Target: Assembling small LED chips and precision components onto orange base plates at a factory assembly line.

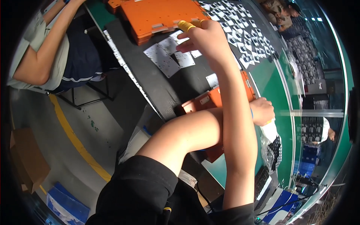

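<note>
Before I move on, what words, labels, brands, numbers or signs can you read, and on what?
None is readable.
White plates: small dark marks, too small to tell.
Orange tray: small dark marks, too small to tell.
Blue-and-white package on the floor: any print is too blurred.

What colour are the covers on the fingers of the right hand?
Yellow: the covers on the right hand show best in the head view.
</note>
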Motion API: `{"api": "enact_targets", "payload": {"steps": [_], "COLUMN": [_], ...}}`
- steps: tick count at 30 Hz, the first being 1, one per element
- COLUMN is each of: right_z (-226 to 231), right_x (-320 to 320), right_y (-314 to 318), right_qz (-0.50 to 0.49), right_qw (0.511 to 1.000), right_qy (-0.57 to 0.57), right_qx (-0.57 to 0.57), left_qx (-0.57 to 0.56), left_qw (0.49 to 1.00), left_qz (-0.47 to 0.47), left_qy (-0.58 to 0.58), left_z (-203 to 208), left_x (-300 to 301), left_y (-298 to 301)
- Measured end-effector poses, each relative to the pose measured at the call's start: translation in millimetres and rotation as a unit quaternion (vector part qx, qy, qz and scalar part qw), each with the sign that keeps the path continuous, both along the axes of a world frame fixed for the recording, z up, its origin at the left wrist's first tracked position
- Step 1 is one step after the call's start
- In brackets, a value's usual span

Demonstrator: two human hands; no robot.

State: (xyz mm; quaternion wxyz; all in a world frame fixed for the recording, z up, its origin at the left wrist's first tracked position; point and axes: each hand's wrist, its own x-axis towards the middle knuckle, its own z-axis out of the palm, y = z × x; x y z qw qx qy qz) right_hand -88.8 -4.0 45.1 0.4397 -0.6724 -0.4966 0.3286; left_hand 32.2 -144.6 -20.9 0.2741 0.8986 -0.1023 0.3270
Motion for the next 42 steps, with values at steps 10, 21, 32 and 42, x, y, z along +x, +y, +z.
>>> {"api": "enact_targets", "payload": {"steps": [10,21,32,42], "right_z": [-18,-95,-86,-91], "right_x": [67,70,74,89], "right_y": [-238,-285,-277,-279], "right_qz": [-0.247,-0.338,-0.247,-0.245], "right_qw": [0.881,0.932,0.937,0.903], "right_qy": [-0.156,0.097,0.223,0.295], "right_qx": [0.371,0.091,0.107,0.192], "left_qx": [-0.164,-0.134,-0.041,0.241], "left_qw": [0.964,0.987,0.996,0.928], "left_qz": [-0.109,0.043,0.073,0.256], "left_qy": [0.178,0.073,-0.021,0.126], "left_z": [27,24,50,50], "left_x": [-11,-2,-28,-198], "left_y": [16,21,2,49]}}
